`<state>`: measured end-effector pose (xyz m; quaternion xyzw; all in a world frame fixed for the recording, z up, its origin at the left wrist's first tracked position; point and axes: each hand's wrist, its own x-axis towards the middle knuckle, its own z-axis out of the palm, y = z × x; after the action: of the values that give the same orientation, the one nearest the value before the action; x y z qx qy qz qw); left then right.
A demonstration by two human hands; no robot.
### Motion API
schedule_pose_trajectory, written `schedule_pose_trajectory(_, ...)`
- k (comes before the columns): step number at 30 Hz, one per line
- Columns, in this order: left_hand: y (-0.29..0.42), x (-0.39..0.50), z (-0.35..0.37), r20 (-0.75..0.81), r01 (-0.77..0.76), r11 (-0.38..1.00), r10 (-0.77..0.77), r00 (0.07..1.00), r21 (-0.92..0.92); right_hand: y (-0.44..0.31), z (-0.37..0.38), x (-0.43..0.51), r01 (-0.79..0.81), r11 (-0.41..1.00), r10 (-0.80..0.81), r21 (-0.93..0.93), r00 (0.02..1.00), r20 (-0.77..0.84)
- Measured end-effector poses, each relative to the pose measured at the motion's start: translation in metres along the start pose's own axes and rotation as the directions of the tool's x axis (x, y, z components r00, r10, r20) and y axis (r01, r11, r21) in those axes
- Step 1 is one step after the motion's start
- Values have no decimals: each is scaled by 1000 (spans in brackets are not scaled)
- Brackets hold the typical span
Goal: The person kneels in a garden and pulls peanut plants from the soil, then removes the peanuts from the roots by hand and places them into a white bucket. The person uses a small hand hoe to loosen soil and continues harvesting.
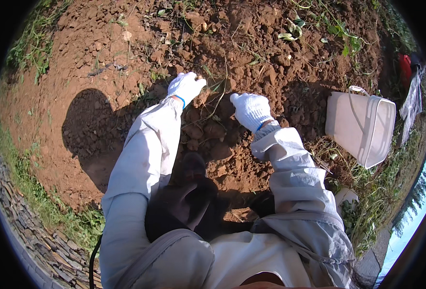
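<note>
My left hand (186, 87), in a white knit glove with a blue cuff band, reaches just above the loose reddish soil (216, 169). Its fingers are bent, and a small tan lump (199, 77) shows at the fingertips; whether it is gripped is unclear. To the right, my right hand (252, 111) wears a matching glove and is curled with the knuckles up. Its fingertips are hidden, so anything inside them cannot be seen. Thin green and dry stems (218, 103) lie between the hands over shaded soil clods (213, 130).
A whitish plastic bucket (346, 115) lies tipped on its side at the right, its mouth facing outward. Behind it are a red object (405, 68) and a clear plastic bag (412, 95). Leafy vines (339, 30) edge the soil. A stacked stone wall (36, 242) runs at lower left.
</note>
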<state>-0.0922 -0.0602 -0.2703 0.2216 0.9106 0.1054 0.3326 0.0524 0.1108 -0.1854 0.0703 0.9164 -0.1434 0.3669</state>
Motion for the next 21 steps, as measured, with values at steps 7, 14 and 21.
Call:
schedule_pose_trajectory(7,-1,-17,-5,-131,-134,847,77,988,-515,39,35,-50,88,-345,24,935,996,-85)
schedule_pose_trajectory(14,53,-90,-33,167,248,-107,486,858,-963,-11,41,-82,-73,-911,-142,405,980,-141)
schedule_pose_trajectory(21,84,-134,-49,401,392,94,319,859,-915,-11,16,-97,181,-478,28,859,981,-191)
